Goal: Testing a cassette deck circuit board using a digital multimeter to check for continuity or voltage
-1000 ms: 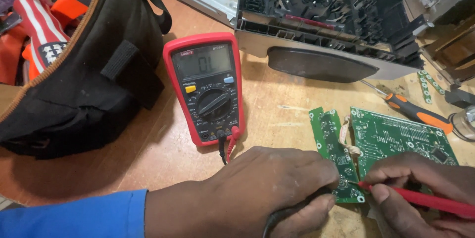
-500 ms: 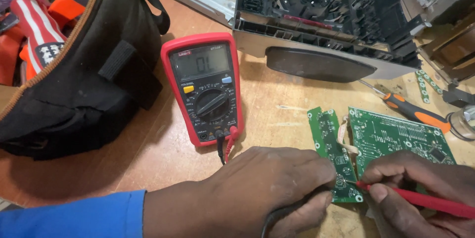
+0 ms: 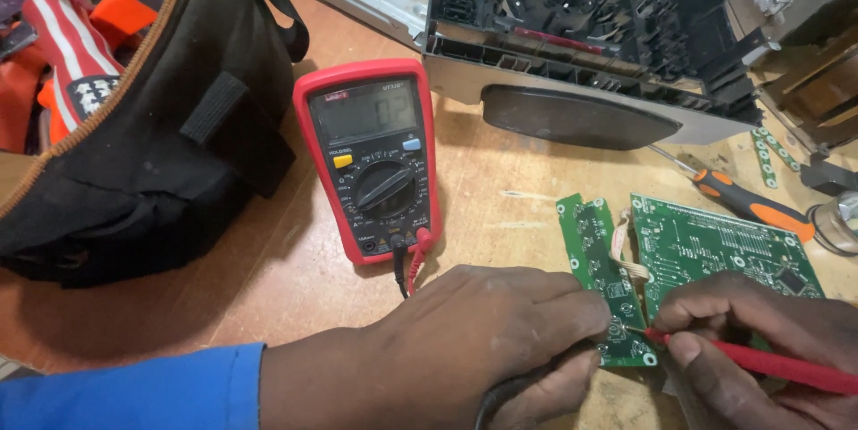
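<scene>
My left hand (image 3: 474,345) rests low on the wooden table, fingers closed around a black test lead whose tip is hidden against the narrow green circuit board (image 3: 594,251). My right hand (image 3: 760,341) pinches a red probe (image 3: 769,365), its tip touching the lower end of that narrow board. A ribbon cable joins it to a larger green circuit board (image 3: 715,247) on the right. A red multimeter (image 3: 371,157) lies face up to the left of the boards, with black and red leads plugged into its bottom.
A black tool bag (image 3: 152,126) holding red and orange tools fills the upper left. A dismantled black and grey appliance chassis (image 3: 581,46) sits at the back. An orange-and-black screwdriver (image 3: 751,206) lies at the right, near small green board strips (image 3: 770,153).
The view has shifted slightly. Both hands stay on the narrow board with the probes almost unmoved.
</scene>
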